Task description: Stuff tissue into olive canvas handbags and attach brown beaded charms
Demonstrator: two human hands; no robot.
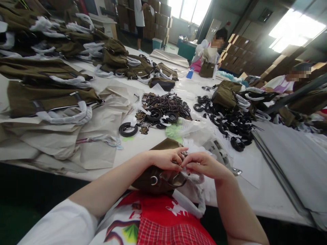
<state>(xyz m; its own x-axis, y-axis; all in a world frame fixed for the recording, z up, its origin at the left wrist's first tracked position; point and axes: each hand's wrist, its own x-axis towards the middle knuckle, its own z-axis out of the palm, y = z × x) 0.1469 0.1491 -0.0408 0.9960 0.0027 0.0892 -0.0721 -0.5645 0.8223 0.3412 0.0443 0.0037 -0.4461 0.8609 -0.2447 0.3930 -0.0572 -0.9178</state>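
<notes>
An olive-brown handbag (158,177) with a metal ring lies at the table's near edge, against my red apron. My left hand (167,158) rests on top of the bag, fingers curled and pinched at its hardware. My right hand (204,165) meets it from the right, fingers also pinched on a small part I cannot make out. White wrapping paper (194,195) hangs below the bag's strap.
Stacks of olive bags (48,98) with paper-wrapped handles fill the left of the white table (255,190). Black rings and chains (163,109) lie mid-table, more rings (230,124) to the right. Two seated people (212,51) work across the table; cartons stand behind.
</notes>
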